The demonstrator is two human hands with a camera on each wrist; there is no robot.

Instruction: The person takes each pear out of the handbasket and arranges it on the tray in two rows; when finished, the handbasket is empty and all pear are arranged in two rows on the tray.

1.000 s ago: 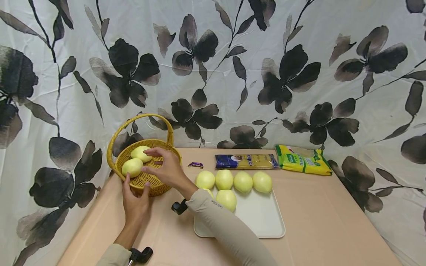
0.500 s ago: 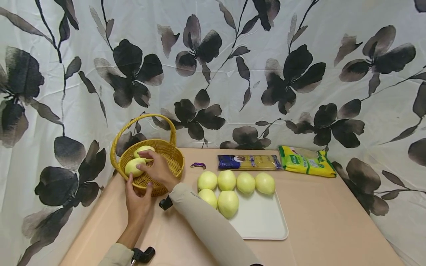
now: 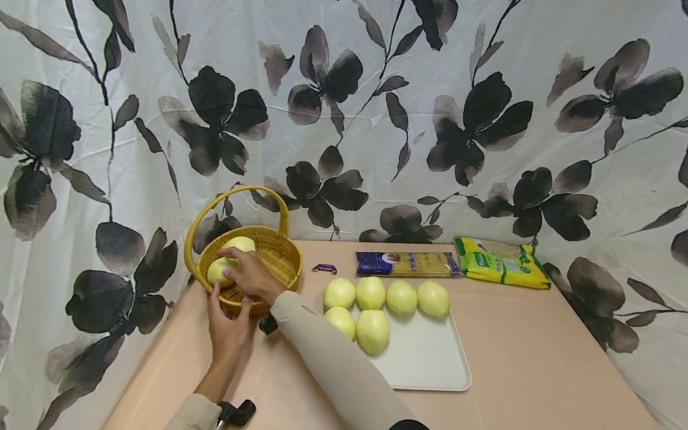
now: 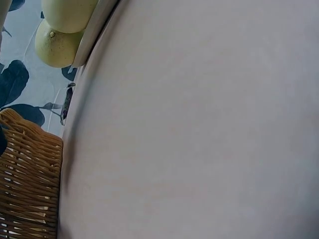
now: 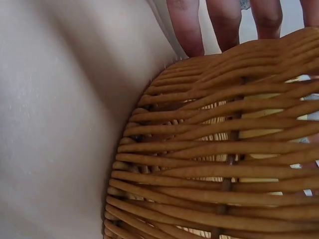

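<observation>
In the head view, a yellow wicker basket (image 3: 282, 251) with a tall handle stands at the left of the table. Two pale yellow-green, apple-like fruits lie inside: the near fruit (image 3: 217, 272) and the far fruit (image 3: 240, 242). My right hand (image 3: 252, 273) reaches into the basket and holds the near fruit between thumb and fingers, partly covering it. My left hand (image 3: 230, 325) grips the basket's near side, thumb and fingers apart at the rim. Fingers (image 5: 224, 22) show beyond the woven wall in the right wrist view.
Right of the basket, a white tray (image 3: 430, 352) carries several similar fruits (image 3: 373, 331). Behind it lie a blue-and-gold packet (image 3: 408, 264), a yellow-green bag (image 3: 502, 263) and a small purple-wrapped sweet (image 3: 325, 269). A floral curtain (image 3: 387, 149) hangs along the table's back edge.
My right hand has moved left and closed round the near fruit. The left hand stays at the basket's near side. The whole head view has shifted slightly.
</observation>
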